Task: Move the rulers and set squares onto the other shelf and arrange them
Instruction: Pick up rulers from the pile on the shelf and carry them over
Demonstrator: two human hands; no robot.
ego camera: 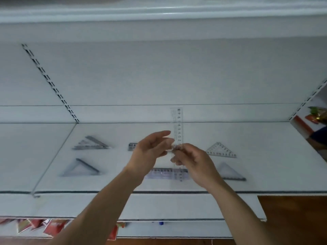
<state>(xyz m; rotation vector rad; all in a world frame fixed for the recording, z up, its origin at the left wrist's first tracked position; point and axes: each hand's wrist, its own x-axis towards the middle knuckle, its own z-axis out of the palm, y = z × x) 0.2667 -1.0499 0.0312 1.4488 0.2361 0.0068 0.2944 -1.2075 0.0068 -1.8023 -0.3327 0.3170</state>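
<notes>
The right hand (191, 158) is pinching a clear ruler (177, 128) low on its length and holding it upright above the white shelf (265, 165). The left hand (150, 151) is reaching in with fairly straight fingers, and their tips are meeting the ruler's left edge. Blur is making it hard to say whether they are gripping it or only steadying it.

The step in hand seems to be placing this ruler among the pieces lying on the shelf. To do it well:
- The person is likely needing to turn it from upright to crosswise, so it is running parallel to the front ruler (166, 173).
- It should be going down flat, one end first, into the bare strip between that ruler and the rear ruler (132, 146).
- It should not be landing on either of them.
- Clear plastic is slippery on a smooth shelf, so letting go only once it is lying flat is the safer course.

Counted, there are four set squares:
- the rear-left set square (92, 143)
- the front-left set square (80, 167)
- the rear-right set square (221, 150)
- the front-right set square (230, 172)

There are three rulers, one held and two lying down. The rear one is mostly hiding behind the left hand.
</notes>
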